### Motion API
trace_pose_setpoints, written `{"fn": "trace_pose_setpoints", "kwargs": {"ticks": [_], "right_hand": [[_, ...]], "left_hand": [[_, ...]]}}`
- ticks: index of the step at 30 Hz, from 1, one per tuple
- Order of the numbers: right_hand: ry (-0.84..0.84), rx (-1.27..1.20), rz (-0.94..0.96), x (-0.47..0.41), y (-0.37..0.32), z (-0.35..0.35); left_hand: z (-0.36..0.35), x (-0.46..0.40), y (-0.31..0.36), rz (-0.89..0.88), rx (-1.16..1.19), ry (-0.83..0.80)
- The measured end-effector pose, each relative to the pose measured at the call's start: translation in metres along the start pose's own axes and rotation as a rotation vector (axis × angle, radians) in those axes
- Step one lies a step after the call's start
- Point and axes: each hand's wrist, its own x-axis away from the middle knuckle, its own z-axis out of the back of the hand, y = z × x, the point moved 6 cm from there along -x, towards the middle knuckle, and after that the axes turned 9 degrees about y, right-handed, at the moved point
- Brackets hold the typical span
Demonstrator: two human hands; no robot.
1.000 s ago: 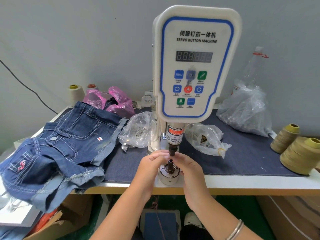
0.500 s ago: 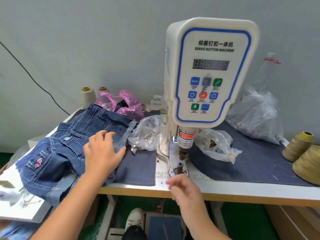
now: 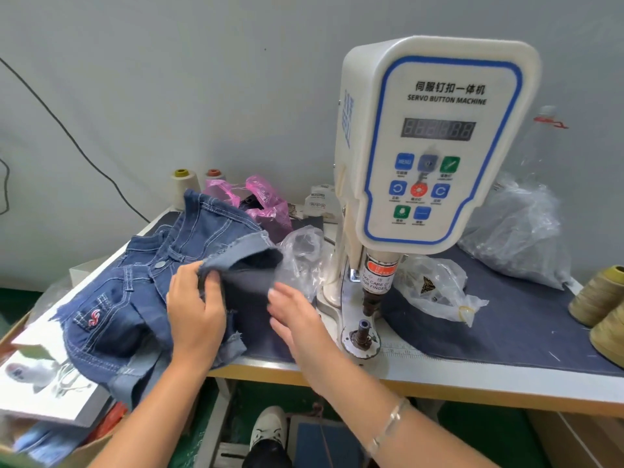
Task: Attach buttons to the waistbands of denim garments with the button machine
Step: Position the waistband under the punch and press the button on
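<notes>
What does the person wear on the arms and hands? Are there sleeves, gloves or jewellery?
No gloves and no sleeves show: both forearms are bare up to the frame edge. The left hand carries no ring or band that I can see. Behind the right hand, a thin silver-coloured bracelet of more than one band circles the forearm.

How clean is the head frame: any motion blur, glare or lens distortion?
Head view: the right hand is smeared by motion blur at the fingertips, the left hand sharper where it pinches the denim shorts; the lower-left corner is blurred; light is soft and even, without hard shadows; mild sheen on the button machine panel; wide-angle bending tilts the table edge.
</notes>
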Motion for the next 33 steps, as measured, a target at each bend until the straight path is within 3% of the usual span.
{"fn": "trace_pose_setpoints", "kwargs": {"ticks": [2,5,9,11,14,16,19,22,26,33], "right_hand": [[-0.044,-0.156,-0.125,-0.022,-0.003,-0.017],[-0.048,-0.197,-0.236,-0.048,-0.004,-0.032],[0.165,-0.078,-0.110,-0.072,-0.013,-0.032],[0.218,0.116,0.022,-0.070,-0.025,-0.033],[0.093,0.253,0.270,-0.053,-0.037,-0.044],[-0.002,0.319,0.341,-0.038,-0.037,-0.050],[-0.008,0.186,0.312,-0.015,-0.036,-0.046],[0.059,-0.045,0.216,0.002,-0.030,-0.027],[0.132,-0.192,0.041,0.030,-0.001,0.005],[0.159,-0.321,-0.169,0.072,0.043,0.061]], "left_hand": [[0.005,0.010,0.003,-0.033,0.028,-0.008],[0.009,0.023,0.002,-0.096,0.045,-0.055],[0.001,0.035,0.000,-0.159,0.084,-0.270],[-0.004,0.031,-0.005,0.048,0.239,-0.323],[-0.002,0.011,-0.024,0.537,0.501,-0.110],[0.000,-0.005,-0.033,0.710,0.574,0.026],[0.014,-0.030,-0.028,0.571,0.474,0.098],[0.019,-0.046,-0.015,0.347,0.310,-0.015],[0.004,-0.037,-0.002,0.324,0.312,-0.235],[-0.025,0.001,0.036,0.259,0.396,-0.369]]}}
